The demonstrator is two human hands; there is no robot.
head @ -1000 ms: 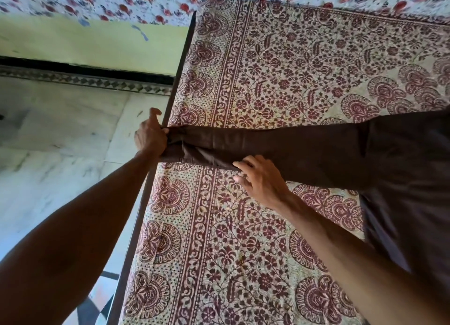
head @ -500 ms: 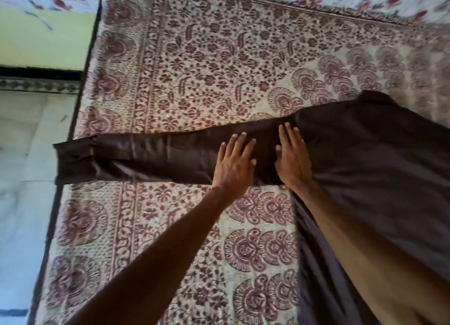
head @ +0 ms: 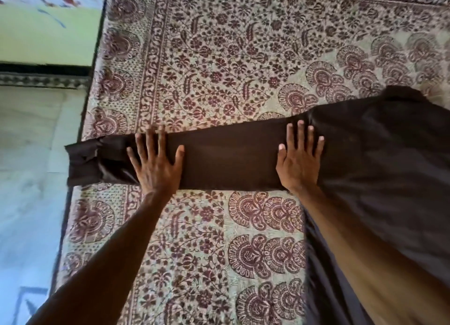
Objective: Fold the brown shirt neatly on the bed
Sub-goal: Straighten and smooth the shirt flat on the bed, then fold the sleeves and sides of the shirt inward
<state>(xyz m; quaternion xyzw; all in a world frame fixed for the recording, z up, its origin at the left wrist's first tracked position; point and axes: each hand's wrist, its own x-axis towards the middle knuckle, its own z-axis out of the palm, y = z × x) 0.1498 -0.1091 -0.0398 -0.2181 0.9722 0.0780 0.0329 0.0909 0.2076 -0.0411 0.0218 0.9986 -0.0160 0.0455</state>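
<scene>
The brown shirt point(head: 379, 159) lies spread on the bed point(head: 219, 57), its body at the right and one long sleeve stretched out to the left. The cuff point(head: 81, 164) hangs over the bed's left edge. My left hand point(head: 155, 161) lies flat, fingers apart, on the sleeve near the cuff. My right hand point(head: 298, 159) presses flat on the sleeve where it meets the shirt's body. Neither hand grips the cloth. My right forearm covers part of the shirt's lower body.
The bed carries a cream sheet printed with maroon flowers. Its dark left edge point(head: 73, 203) borders a pale marble floor point(head: 26, 166). A yellow-green wall point(head: 48, 32) with a dark skirting stands at the upper left.
My left hand let go of the cuff, came to the sleeve's middle, then slid left toward the cuff. My right hand stays flat at the shoulder end. The sleeve lies smoother.
</scene>
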